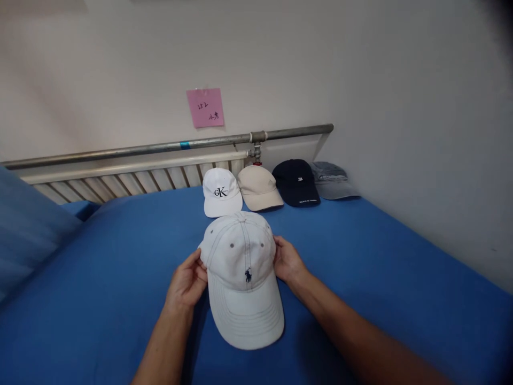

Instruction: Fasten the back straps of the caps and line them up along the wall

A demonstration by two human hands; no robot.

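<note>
Between my two hands is a white baseball cap [240,262] with a small dark horse-rider emblem, its brim toward me. My left hand [187,280] grips its left edge, thumb on top. On the opposite edge my right hand [287,260] is closed, with the fingertips partly hidden by the cap. Just beyond it, a row of caps lies on the blue-covered surface [120,267]: a white cap with black letters [222,190], a beige cap [259,187], a dark navy cap [296,182] and a grey cap [334,182], which the navy one partly covers.
Along the back wall runs a metal pipe [152,151] above a white radiator [120,179], with a valve [257,154] near its end. A pink note [206,108] is stuck on the wall. Blue fabric [32,230] hangs at the left; a wall [433,160] bounds the right side.
</note>
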